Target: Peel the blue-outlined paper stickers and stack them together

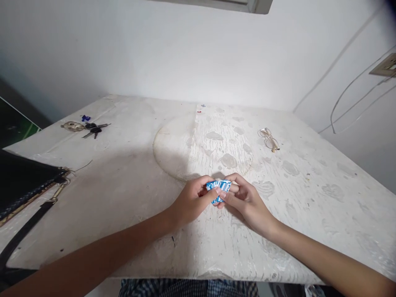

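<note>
Between my two hands, above the near middle of the table, is a small folded piece of blue-and-white patterned paper (219,185). My left hand (196,196) pinches its left side, thumb on the front face. From the right, my right hand (244,198) grips it too, its thumb close beside the left one. Both sets of fingertips curl behind the piece and are partly hidden by it. I cannot make out what the printed pattern says.
Keys (94,128) with a fob lie at the far left, near a small blue scrap (86,118). Eyeglasses (269,139) rest at the right. A black bag (27,185) with a strap sits on the left edge. Behind stands a white wall (185,53); cables hang at the right.
</note>
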Tool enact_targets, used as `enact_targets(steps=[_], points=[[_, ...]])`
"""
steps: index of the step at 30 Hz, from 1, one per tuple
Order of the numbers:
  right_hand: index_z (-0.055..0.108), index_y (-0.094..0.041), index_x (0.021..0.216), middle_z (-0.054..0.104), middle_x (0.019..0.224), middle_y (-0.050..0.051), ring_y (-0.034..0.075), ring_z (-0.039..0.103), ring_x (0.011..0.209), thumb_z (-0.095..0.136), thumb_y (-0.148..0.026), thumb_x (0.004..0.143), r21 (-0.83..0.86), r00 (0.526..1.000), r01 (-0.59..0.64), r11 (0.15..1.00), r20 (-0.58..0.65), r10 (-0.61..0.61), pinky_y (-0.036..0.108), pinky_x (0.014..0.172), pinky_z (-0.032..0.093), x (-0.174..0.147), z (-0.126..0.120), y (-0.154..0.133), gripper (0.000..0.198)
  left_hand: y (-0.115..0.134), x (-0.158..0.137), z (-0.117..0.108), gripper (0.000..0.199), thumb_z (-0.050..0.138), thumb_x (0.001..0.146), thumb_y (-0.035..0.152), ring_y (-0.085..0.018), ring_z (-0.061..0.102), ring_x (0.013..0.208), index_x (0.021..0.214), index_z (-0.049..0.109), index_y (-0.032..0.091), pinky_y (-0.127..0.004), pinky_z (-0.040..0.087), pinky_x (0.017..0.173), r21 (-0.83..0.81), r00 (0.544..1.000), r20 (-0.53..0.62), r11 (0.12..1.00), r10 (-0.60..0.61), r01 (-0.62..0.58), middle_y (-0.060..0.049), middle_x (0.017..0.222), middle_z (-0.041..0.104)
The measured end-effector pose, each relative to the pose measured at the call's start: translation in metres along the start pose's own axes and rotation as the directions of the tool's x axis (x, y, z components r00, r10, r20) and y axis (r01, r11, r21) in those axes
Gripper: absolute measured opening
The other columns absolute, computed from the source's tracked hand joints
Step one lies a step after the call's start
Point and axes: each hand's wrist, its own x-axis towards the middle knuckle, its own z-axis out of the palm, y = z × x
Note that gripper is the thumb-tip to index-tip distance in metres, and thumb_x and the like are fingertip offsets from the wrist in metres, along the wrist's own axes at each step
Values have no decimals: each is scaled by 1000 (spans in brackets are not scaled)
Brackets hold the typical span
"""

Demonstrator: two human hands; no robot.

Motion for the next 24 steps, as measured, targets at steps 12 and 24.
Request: enact_targets(steps=[12,24], points=[[55,-18,77,59,71,-1,11,55,65,67,-26,75,60,993,-82,995,-82,87,25,63,43,3,-3,-4,15,0,5,-4,24,51,82,37,-8,42,54,83,57,15,-21,35,51,9,1000,-1,1000,5,-5,1,64,52],[59,-19,93,63,83,2,12,60,73,62,-20,80,153,996,-68,986,-49,77,24,68,49,6,-10,-6,13,3,9,-9,19,55,77,32,-8,43,55,67,55,16,-20,33,50,-54,965,-250,996,-80,68,4,58,48]])
